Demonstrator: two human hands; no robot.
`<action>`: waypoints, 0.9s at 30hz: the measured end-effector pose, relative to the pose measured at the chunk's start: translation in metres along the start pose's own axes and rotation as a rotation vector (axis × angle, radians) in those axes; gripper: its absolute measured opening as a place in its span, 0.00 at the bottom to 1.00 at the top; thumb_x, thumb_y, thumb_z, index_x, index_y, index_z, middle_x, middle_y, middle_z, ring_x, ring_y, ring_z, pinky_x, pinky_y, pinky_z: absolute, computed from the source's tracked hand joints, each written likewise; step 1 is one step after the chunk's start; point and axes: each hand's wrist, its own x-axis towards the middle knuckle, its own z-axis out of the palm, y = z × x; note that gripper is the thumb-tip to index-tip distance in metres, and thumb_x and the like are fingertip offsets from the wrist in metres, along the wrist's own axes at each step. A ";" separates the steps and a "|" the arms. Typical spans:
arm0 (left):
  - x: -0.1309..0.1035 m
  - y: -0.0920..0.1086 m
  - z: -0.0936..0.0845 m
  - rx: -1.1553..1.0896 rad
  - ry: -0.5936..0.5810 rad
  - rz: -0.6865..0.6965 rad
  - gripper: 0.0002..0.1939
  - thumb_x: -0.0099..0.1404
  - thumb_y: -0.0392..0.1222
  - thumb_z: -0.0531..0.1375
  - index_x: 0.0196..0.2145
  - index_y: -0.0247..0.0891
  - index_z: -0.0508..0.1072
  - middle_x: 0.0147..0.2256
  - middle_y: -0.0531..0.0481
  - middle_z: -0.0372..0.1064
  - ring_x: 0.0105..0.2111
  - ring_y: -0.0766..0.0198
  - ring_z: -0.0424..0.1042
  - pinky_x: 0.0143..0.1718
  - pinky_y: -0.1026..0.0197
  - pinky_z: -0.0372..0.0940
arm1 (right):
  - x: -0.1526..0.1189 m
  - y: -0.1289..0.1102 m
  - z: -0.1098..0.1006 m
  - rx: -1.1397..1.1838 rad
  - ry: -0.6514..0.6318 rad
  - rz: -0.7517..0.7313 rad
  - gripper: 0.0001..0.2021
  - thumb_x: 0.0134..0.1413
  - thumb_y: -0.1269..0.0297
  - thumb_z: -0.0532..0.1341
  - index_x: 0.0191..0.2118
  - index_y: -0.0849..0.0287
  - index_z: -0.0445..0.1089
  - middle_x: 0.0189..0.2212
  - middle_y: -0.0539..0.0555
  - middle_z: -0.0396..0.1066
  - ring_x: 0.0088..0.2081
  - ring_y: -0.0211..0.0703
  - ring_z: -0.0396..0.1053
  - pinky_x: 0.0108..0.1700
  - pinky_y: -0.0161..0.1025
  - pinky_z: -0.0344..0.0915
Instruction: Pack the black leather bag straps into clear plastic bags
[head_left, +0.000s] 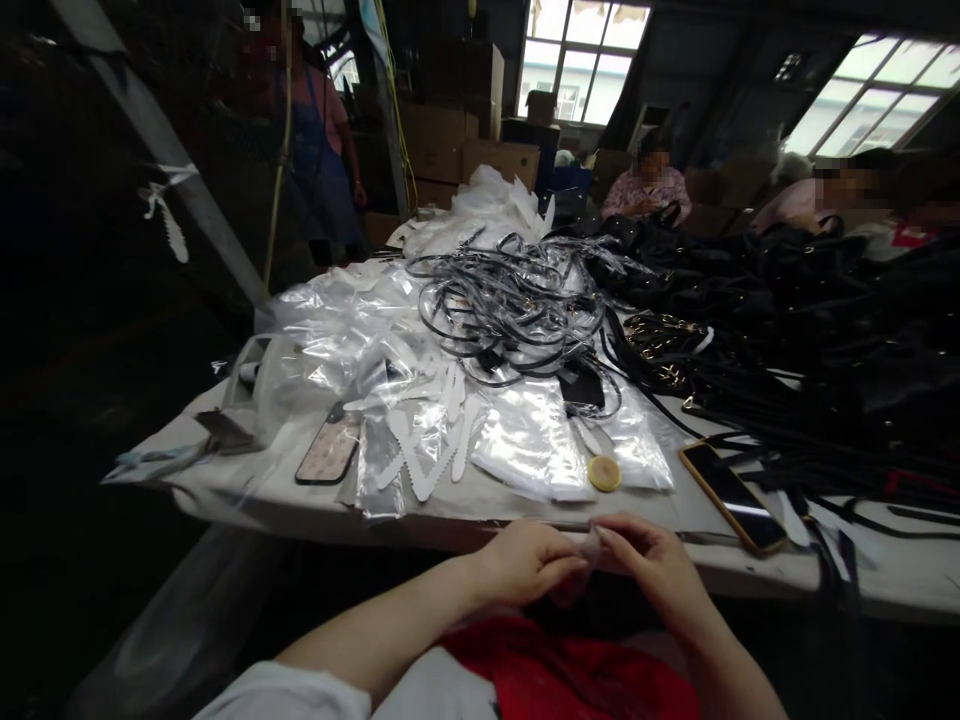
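My left hand (pixel 529 562) is closed, just off the table's front edge above my lap. My right hand (pixel 651 562) meets it there, thumb and fingers pinched. Both seem to grip a thin, whitish clear plastic piece (pixel 590 552), mostly hidden by the fingers. On the table in front of them lie flat clear plastic bags (pixel 529 440) and a round yellow-rimmed disc (pixel 604 473). White serrated plastic strips (pixel 420 465) are strewn to the left of these. A phone in a yellowish case (pixel 731 495) rests near the edge, right of my right hand.
Coiled black straps (pixel 510 300) in plastic fill the table's middle. More plastic bags (pixel 337 320) and a patterned phone (pixel 328 447) are at left. Black straps with gold clasps (pixel 667 350) and black goods (pixel 840 310) cover the right. Several people, including one in a blue apron (pixel 315 170), are beyond.
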 end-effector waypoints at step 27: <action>0.004 0.000 0.025 -0.250 0.056 -0.148 0.19 0.68 0.51 0.57 0.36 0.33 0.81 0.31 0.47 0.77 0.29 0.64 0.73 0.31 0.68 0.65 | -0.029 -0.001 0.013 -0.079 0.144 -0.064 0.19 0.51 0.48 0.67 0.19 0.56 0.69 0.17 0.50 0.70 0.21 0.42 0.67 0.24 0.36 0.64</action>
